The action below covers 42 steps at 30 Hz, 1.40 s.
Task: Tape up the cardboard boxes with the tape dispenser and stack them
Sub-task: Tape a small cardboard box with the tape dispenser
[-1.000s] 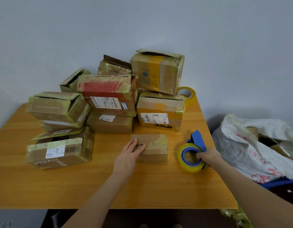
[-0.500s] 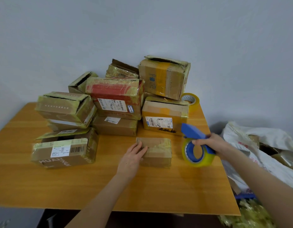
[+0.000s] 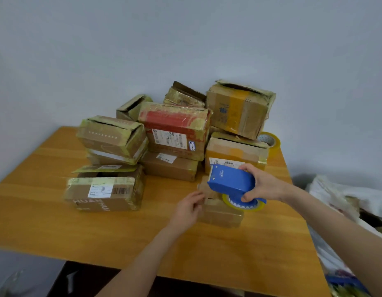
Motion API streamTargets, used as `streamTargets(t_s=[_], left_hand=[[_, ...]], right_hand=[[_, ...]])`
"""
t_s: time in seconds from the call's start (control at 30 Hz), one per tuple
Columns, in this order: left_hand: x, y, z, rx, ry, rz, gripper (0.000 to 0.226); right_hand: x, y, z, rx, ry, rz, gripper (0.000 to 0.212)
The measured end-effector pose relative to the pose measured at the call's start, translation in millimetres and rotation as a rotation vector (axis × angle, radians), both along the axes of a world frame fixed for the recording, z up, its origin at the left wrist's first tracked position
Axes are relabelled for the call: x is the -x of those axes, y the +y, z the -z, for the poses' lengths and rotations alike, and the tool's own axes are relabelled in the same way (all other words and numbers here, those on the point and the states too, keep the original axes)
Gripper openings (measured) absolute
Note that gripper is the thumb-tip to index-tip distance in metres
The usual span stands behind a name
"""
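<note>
Wide wooden counter against a grey wall. At its back, a pile of cardboard boxes, most wrapped in yellowish tape, several with flaps gaping. Off the right edge, a white bag.

Just in front of the pile, a small box, flat on the counter, long axis left to right. Over its top, the blue tape dispenser, long axis likewise left to right, nose toward the left, yellow roll low at the right end, close against the box.

Gripped round the body by the right hand. Left hand at the box's left end, fingers bent; too blurred to say whether pinching anything.

Probably the start of a taping pass. Next, likely: anchor the tape end, draw along the box's length, keep the box pinned against sliding.
</note>
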<state>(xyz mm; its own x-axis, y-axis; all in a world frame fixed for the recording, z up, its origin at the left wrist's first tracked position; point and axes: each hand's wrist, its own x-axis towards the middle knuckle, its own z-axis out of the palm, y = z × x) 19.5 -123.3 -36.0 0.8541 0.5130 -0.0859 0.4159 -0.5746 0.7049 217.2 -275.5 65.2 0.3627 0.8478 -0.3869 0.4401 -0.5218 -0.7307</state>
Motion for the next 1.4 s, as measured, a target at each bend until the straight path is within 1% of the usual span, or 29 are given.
streamTargets(t_s=[0.07,0.1,0.13,0.2,0.23,0.3,0.37,0.47,0.57,0.67,0.8,0.97,1.13,1.27,1.33,1.37,1.4], left_hand=[[0,5,-10,0.265,-0.134,-0.348,0.030],[-1,8,-15,0.374,-0.155,-0.470,0.025],[-3,12,-20,0.497,-0.152,-0.540,0.025],[-10,16,-31,0.735,-0.089,-0.561,0.035],[-15,17,-37,0.807,-0.044,-0.555,0.040],[-26,16,-43,0.866,0.026,-0.548,0.042],[-35,13,-46,0.847,0.034,-0.553,0.035],[-43,13,-45,0.750,-0.034,-0.584,0.022],[-45,18,-43,0.658,-0.058,-0.596,0.016],[-44,22,-44,0.625,-0.053,-0.593,0.015],[-32,33,-38,0.607,-0.054,-0.658,0.015],[-19,35,-22,0.501,-0.043,-0.681,0.020],[-16,33,0,0.347,0.022,-0.653,0.027],[-18,27,12,0.233,0.061,-0.556,0.024],[-23,23,20,0.218,0.124,-0.483,0.019],[-24,22,23,0.219,0.190,-0.451,0.023],[-23,23,28,0.214,0.274,-0.422,0.032]], right_hand=[[0,0,-1,-0.007,0.010,0.006,0.071],[-1,1,0,-0.007,0.012,0.004,0.069],[-1,2,1,-0.002,0.004,-0.003,0.068],[-1,4,3,0.008,-0.027,-0.022,0.067],[-2,5,4,0.013,-0.040,-0.024,0.066],[-2,7,4,0.015,-0.057,-0.028,0.067],[-2,8,4,0.022,-0.080,-0.036,0.067],[0,9,5,0.027,-0.144,-0.046,0.068],[0,12,4,0.032,-0.244,-0.045,0.074],[0,16,1,0.046,-0.295,-0.064,0.079],[-4,15,-3,0.069,-0.336,-0.083,0.079],[-6,12,-5,0.132,-0.412,-0.107,0.079],[8,16,-2,0.133,-0.516,-0.141,0.079],[10,17,-1,0.123,-0.537,-0.149,0.077],[10,19,2,0.104,-0.536,-0.150,0.076],[11,20,3,0.101,-0.542,-0.151,0.076],[10,21,4,0.103,-0.552,-0.149,0.076]])
